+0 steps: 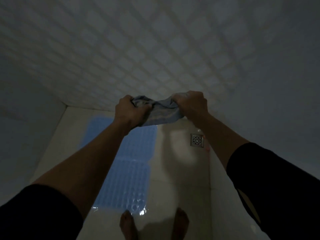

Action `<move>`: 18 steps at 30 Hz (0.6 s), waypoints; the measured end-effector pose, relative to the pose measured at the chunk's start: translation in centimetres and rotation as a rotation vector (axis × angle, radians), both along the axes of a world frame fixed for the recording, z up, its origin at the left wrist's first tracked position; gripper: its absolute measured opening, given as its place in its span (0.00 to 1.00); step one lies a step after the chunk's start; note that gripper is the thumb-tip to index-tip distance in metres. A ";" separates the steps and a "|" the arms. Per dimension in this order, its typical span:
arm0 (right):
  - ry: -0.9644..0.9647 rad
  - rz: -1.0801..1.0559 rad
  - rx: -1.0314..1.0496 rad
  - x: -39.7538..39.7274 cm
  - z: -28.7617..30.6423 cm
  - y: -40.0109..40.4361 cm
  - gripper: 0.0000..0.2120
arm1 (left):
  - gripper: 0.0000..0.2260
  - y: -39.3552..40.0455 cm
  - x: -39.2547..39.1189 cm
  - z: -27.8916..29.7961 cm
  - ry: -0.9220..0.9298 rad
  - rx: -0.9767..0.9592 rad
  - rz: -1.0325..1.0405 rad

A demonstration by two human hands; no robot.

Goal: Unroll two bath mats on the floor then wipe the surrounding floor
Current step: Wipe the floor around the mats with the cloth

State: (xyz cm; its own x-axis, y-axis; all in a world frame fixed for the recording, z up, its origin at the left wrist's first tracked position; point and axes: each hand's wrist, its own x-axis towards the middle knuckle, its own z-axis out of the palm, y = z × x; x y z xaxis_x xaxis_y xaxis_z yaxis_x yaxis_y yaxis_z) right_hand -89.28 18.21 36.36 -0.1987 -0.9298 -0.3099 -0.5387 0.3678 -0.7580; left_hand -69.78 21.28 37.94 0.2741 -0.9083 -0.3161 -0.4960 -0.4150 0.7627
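Bare feet [154, 224] bottom centre, blue bath mats [128, 163] flat at centre-left. Left hand [131, 110] and right hand [190, 104] clenched on cloth [159, 111], mid-frame. Probably wringing: twist opposite ways over drain [197, 140], then wipe bare floor [180, 187].

I'm seeing two pale blue bath mats lying flat and unrolled on the glossy white floor, end to end along its left side — the far mat [138, 141] reaching toward the back wall, the near mat [126, 186] running down to my bare feet. Both are showing rows of small raised bumps. A grey-blue cloth [159, 111] is hanging bunched and twisted in mid-air above the far mat — its lower edge sagging.
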 end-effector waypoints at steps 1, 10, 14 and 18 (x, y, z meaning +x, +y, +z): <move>0.027 0.001 -0.004 -0.8 -1.8 0.5 0.17 | 0.22 0.3 -0.6 -1.7 -0.020 0.016 -0.003; -0.071 0.041 0.013 -4.8 -13.8 3.2 0.08 | 0.18 -0.1 -3.8 -13.6 -0.138 0.084 -0.092; -0.114 0.098 0.065 -5.2 -17.4 2.0 0.10 | 0.23 -2.3 -4.0 -17.8 -0.154 0.081 -0.299; -0.114 0.106 0.156 -5.4 -20.1 -0.8 0.18 | 0.15 -5.6 -3.5 -22.1 -0.307 0.025 -0.506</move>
State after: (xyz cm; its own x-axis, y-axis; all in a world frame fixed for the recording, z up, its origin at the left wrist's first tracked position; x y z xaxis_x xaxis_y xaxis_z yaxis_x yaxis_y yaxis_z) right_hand -94.70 17.44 16.23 -0.0579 -0.8826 -0.4666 -0.4950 0.4313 -0.7543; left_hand -73.30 15.71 15.84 -0.1094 -0.9432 -0.3136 -0.8332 -0.0850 0.5463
